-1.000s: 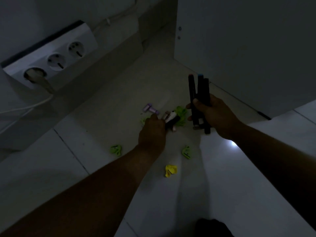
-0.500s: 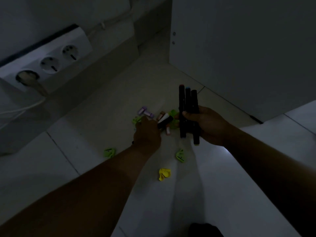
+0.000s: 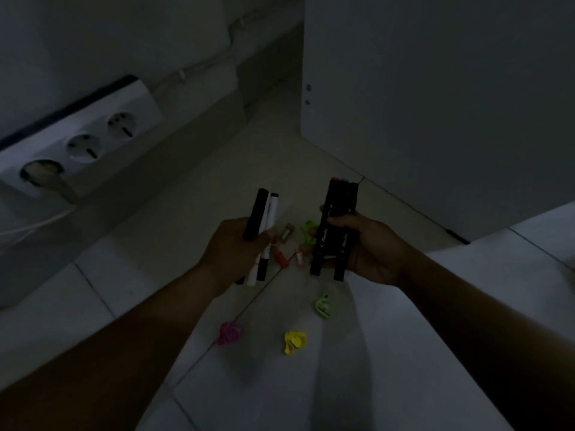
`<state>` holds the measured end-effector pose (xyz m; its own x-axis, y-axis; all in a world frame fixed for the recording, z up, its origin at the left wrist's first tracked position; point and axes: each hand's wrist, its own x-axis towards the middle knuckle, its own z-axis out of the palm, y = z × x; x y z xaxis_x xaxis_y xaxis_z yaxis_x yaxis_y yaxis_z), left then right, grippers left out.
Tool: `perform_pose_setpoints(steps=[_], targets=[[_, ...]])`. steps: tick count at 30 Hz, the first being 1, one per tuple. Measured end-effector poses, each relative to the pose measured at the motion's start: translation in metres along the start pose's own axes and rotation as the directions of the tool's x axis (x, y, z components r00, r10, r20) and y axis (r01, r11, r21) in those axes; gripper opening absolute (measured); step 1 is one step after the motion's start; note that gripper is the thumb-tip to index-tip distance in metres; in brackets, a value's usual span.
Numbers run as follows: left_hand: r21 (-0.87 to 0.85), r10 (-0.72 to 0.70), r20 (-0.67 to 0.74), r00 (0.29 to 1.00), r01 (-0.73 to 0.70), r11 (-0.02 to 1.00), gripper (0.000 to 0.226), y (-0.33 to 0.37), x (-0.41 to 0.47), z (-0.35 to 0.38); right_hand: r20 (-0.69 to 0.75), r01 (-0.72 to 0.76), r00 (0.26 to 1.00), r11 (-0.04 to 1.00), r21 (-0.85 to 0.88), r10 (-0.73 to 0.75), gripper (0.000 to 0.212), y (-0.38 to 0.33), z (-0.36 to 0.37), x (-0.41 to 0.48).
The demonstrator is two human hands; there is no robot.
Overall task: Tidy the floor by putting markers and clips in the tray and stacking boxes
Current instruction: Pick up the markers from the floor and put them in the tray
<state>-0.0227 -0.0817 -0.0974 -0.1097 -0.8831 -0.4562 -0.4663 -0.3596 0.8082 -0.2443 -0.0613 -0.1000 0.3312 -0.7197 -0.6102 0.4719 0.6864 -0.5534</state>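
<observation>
The scene is dim. My left hand (image 3: 231,248) grips a small bundle of markers (image 3: 264,225), black and white ones, held upright above the floor. My right hand (image 3: 370,247) grips a bundle of black markers (image 3: 334,228), also upright. Between the hands, on the tiles, lie short orange and brown marker pieces (image 3: 281,258) and a green clip (image 3: 308,230). Nearer me lie a green clip (image 3: 323,306), a yellow clip (image 3: 294,340) and a pink clip (image 3: 229,332). No tray or boxes are in view.
A white power strip (image 3: 84,144) with a plug and cable leans against the wall at the left. A white cabinet panel (image 3: 435,104) stands at the right, its bottom edge close behind my right hand. Pale floor tiles (image 3: 342,384) stretch toward me.
My left hand has lifted off the floor with markers in its grip. A pink clip now shows on the tiles near me. My right hand keeps its bundle, slightly lower.
</observation>
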Motion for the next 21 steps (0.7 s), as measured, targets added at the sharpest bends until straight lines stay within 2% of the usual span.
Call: perform_pose_setpoints(steps=[2, 5, 10, 14, 17, 21], targets=[[-0.02, -0.015, 0.032, 0.999, 0.016, 1.0, 0.029, 0.004, 0.003, -0.007, 0.02, 0.001, 1.0, 1.0, 0.002, -0.001, 0.03, -0.002, 0.003, 0.004], [-0.067, -0.043, 0.059, 0.997, 0.047, 0.997, 0.014, 0.009, 0.003, -0.014, 0.027, 0.024, 0.999, 1.0, -0.008, -0.024, 0.024, -0.003, 0.012, 0.004], [-0.29, -0.159, 0.078, 0.984, 0.176, 0.941, 0.015, 0.038, -0.025, -0.028, -0.059, 0.003, 0.998, 1.0, -0.019, -0.005, 0.028, -0.009, 0.037, -0.024], [-0.401, -0.177, 0.174, 0.969, 0.234, 0.886, 0.019, 0.088, -0.076, -0.047, -0.14, -0.01, 0.99, 0.998, -0.06, 0.001, 0.033, -0.025, 0.081, -0.074], [-0.419, -0.185, 0.201, 0.962, 0.255, 0.871, 0.012, 0.143, -0.124, -0.073, -0.138, -0.014, 0.99, 0.995, -0.102, 0.0, 0.034, -0.055, 0.131, -0.128], [-0.418, -0.183, 0.225, 0.957, 0.265, 0.869, 0.018, 0.215, -0.183, -0.112, -0.112, -0.005, 0.994, 0.997, -0.072, -0.003, 0.033, -0.1, 0.195, -0.199]])
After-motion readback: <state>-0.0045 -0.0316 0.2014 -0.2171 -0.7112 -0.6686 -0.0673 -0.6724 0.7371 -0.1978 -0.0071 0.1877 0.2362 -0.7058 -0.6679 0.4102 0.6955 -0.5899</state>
